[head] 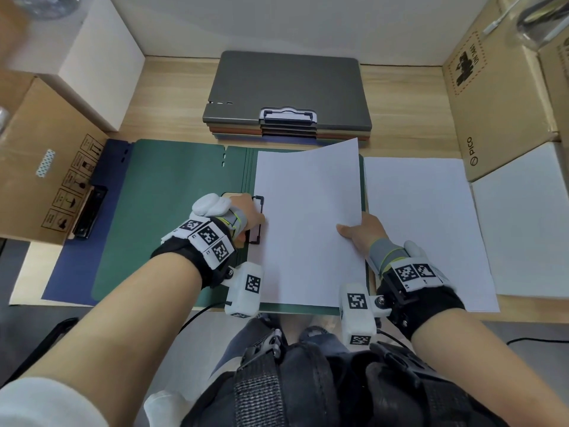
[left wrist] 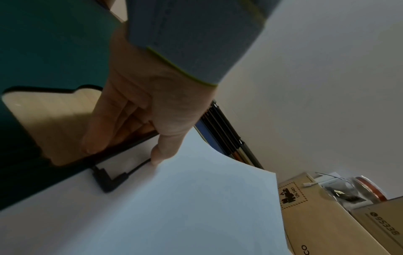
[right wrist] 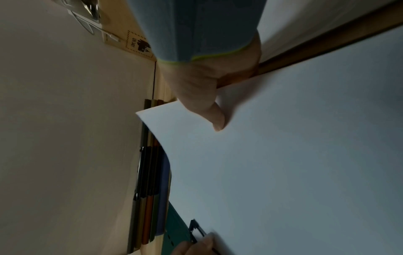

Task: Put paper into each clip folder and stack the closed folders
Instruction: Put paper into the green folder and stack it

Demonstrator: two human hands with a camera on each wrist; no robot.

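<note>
A green clip folder (head: 172, 192) lies open on the desk before me, on top of a blue folder (head: 61, 282). A white sheet of paper (head: 308, 217) lies across its right half, its far right corner lifted. My left hand (head: 246, 217) grips the black clip (left wrist: 113, 179) at the sheet's left edge, fingers curled round the clip's lever, thumb on the paper. My right hand (head: 360, 232) pinches the sheet's right edge, thumb (right wrist: 218, 120) on top. A stack of closed folders (head: 286, 97), grey one uppermost, sits at the back of the desk.
A pile of loose white paper (head: 425, 229) lies right of the green folder. Cardboard boxes stand on the left (head: 37, 167) and on the right (head: 492, 97). A white box (head: 101, 63) stands at the back left, a white slab (head: 523, 220) at the right.
</note>
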